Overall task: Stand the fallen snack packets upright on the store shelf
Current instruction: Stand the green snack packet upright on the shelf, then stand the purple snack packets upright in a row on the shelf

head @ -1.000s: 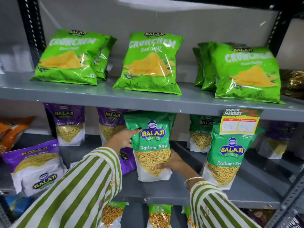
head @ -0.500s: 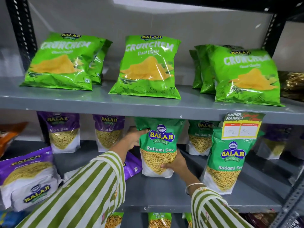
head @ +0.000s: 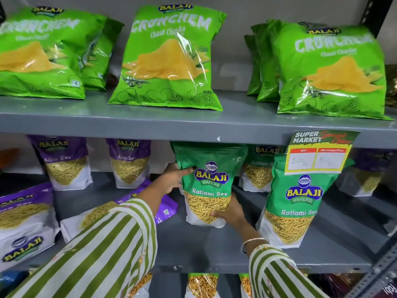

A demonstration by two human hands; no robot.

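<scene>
Overhead, grey shelf (head: pixel 193 125) carries green Crunchem bags (head: pixel 171 59).

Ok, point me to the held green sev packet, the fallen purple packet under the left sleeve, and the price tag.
Held green packet (head: pixel 211 181), head view, on its Balaji logo.
Fallen purple packet (head: pixel 166 208), head view, on its purple top end right of the sleeve.
Price tag (head: pixel 318 152), head view, on its yellow middle.

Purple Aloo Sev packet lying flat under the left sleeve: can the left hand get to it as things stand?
Probably yes, once freed. The left hand is busy gripping the green Ratlami Sev packet with the right hand. The flat purple packet lies just below that wrist, with nothing over it but the sleeve.
</scene>
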